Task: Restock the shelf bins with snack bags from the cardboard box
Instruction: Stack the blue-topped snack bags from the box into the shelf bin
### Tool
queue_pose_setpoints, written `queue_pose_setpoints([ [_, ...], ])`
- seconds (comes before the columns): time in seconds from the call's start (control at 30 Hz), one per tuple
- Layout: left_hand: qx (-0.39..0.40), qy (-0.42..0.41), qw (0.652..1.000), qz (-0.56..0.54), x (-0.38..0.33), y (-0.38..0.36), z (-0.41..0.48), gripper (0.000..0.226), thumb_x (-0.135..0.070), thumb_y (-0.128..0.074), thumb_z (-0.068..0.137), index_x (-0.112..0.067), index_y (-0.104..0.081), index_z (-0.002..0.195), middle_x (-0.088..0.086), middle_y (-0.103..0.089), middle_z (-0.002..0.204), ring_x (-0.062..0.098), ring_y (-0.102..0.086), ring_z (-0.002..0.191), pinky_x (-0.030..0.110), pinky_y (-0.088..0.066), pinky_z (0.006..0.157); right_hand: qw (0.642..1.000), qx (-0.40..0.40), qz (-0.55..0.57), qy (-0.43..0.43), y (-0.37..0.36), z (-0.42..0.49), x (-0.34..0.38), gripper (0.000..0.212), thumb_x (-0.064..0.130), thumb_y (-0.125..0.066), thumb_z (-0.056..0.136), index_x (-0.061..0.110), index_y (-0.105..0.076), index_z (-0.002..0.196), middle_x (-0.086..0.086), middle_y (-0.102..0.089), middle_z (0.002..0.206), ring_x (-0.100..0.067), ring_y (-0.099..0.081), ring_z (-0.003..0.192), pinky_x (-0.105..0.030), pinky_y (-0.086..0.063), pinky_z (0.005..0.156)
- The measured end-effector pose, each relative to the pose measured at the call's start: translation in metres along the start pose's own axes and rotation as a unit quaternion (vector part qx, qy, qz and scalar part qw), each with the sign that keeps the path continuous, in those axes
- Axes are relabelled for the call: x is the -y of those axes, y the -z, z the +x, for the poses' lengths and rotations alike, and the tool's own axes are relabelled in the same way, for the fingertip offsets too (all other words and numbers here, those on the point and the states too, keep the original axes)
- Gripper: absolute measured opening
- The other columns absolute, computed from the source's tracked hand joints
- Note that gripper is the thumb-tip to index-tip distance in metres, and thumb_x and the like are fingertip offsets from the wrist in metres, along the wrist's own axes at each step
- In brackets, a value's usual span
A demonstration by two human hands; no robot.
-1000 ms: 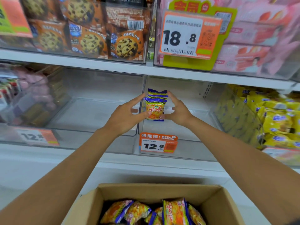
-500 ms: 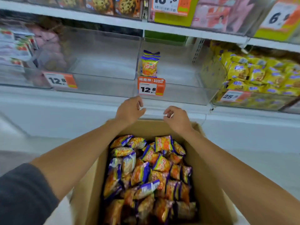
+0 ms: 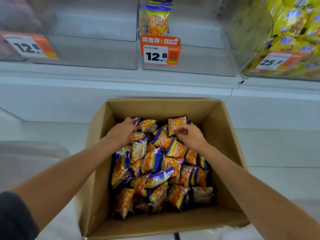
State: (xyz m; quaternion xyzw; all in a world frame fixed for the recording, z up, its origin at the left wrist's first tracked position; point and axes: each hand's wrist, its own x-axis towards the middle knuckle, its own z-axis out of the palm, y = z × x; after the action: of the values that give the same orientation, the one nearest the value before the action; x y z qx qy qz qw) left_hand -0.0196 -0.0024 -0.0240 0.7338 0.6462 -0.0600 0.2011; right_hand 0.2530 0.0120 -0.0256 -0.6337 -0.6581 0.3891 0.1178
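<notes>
The left hand [image 3: 122,133] and right hand [image 3: 191,137] are curled over orange-and-purple foil snack bags [image 3: 155,163] in the open brown cardboard box [image 3: 223,135], seemingly for gathering; whether anything is gripped cannot be told.

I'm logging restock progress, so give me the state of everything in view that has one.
cardboard box: open on top, well filled.
snack bags: loose, jumbled in the box.
shelved bags: upright stack at the middle bin's front left.
middle bin: only that stack visible inside.
yellow bags: heaped high, far right.
left hand: down among the box's bags, grip unclear.
right hand: fingers curled over bags, grip unclear.
</notes>
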Motion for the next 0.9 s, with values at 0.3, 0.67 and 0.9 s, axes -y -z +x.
queue_pose_setpoints([
  [0.3,-0.074,0.073,0.892,-0.440,-0.026,0.046,-0.014,0.022,-0.015,-0.068,0.090,-0.013,-0.072,0.112,0.000,-0.071,0.105,0.006,-0.064,0.090,0.023,-0.055,0.080,0.970,0.086,0.229,0.009,0.000,-0.008,0.048,0.058,0.022,-0.074,0.084,0.026,-0.051,0.137,0.007,-0.054,0.133,-0.010,-0.053,0.117,-0.021,-0.047,0.092],
  [0.67,0.058,0.151,0.701,-0.695,-0.044,0.049,-0.029,0.062,-0.014,-0.080,0.075,-0.009,-0.051,0.129,0.010,-0.068,0.116,0.024,-0.069,0.101,0.038,-0.059,0.082,0.896,0.097,0.428,-0.065,-0.004,-0.020,0.067,0.056,0.019,-0.078,0.080,0.013,-0.050,0.129,-0.011,-0.061,0.121,-0.021,-0.066,0.106,-0.035,-0.055,0.091],
  [0.9,-0.070,0.202,0.824,-0.525,-0.021,0.036,-0.027,0.038,-0.017,-0.070,0.087,-0.019,-0.060,0.124,-0.001,-0.061,0.099,0.009,-0.057,0.080,0.025,-0.052,0.066,0.981,0.173,-0.032,-0.078,-0.043,-0.019,0.038,0.059,0.045,-0.070,0.084,0.011,-0.053,0.129,-0.004,-0.054,0.131,-0.022,-0.053,0.117,-0.030,-0.045,0.089],
])
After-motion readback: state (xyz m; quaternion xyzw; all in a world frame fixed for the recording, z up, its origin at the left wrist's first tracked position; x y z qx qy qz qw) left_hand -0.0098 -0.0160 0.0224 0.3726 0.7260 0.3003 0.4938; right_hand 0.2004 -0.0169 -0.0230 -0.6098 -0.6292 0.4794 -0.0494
